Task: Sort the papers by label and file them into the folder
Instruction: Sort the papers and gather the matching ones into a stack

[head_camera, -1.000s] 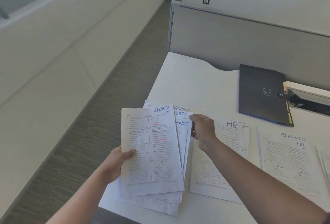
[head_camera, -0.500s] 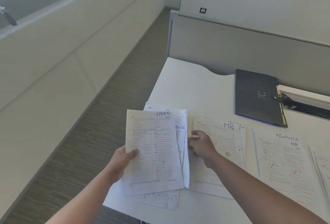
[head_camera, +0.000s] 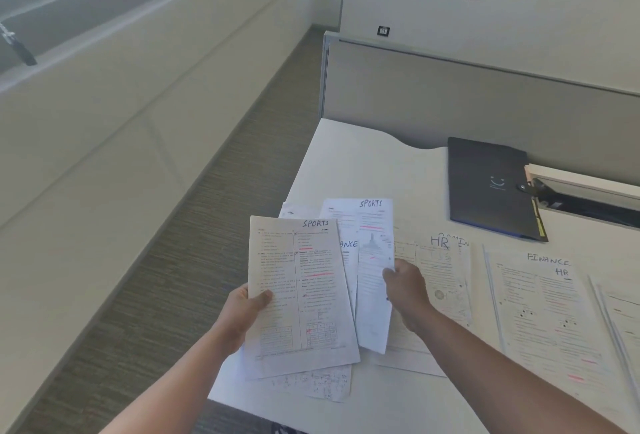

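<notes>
Carpet runs along the far left, then the white surface (head_camera: 349, 163) begins, and over its near left corner the person's left hand (head_camera: 244, 309) grips a fanned sheaf of papers (head_camera: 301, 291), thumb on the face of the top sheet, which is headed SPORTS. A page marked with the tail of FINANCE peeps out behind it. Just beside that, the right hand (head_camera: 405, 291) pinches a second SPORTS sheet (head_camera: 375, 260) by its right edge, long axis running away from the person, overlapping the sheaf's right side. Both hands are clamped on paper, close together but not touching.

Further right, sorted piles lie flat on the surface: one topped HR (head_camera: 440, 271), with another label half hidden beneath, then one headed FINANCE and HR (head_camera: 550, 312), and the edge of another page at the frame's border. The dark folder (head_camera: 488, 188) lies shut toward the back right, well apart from both hands, nearer the right one.

I judge the pinched sheet is being pulled free to be set down; no SPORTS pile shows on the surface yet, so a spot is wanted for it.
</notes>
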`<state>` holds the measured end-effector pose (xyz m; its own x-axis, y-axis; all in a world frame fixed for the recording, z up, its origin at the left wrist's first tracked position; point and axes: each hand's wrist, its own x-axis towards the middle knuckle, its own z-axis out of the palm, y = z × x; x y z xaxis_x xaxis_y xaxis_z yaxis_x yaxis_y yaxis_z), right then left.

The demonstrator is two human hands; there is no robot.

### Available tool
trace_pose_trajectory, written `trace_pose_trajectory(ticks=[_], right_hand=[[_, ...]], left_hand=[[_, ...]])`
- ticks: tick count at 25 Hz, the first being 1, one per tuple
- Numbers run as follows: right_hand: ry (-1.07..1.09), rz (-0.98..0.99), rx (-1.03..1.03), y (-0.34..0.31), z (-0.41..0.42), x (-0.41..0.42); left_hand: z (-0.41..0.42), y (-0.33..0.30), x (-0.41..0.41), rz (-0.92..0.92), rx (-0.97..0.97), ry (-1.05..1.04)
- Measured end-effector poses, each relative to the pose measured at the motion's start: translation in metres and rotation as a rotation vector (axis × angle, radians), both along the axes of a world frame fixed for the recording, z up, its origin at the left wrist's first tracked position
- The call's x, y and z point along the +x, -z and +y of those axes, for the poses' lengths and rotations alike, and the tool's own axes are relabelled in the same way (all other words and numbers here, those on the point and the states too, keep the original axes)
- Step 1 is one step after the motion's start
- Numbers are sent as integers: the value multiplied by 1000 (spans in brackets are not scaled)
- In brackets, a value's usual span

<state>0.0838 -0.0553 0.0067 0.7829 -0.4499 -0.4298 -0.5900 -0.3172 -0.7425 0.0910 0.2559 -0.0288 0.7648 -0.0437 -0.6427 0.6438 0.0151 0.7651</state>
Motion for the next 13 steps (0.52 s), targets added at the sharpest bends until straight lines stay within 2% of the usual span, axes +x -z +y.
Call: trace_pose_trajectory(ticks=[7, 10, 13], right_hand=[[184, -289, -327, -74, -58, -6], [207, -331, -332, -93, -86, -12], [227, -344, -217, -100, -112, -18]], left_hand=[[0, 3, 2, -7, 20, 15], [-1, 2, 3, -3, 19, 3], [-9, -7, 10, -39, 14, -16]])
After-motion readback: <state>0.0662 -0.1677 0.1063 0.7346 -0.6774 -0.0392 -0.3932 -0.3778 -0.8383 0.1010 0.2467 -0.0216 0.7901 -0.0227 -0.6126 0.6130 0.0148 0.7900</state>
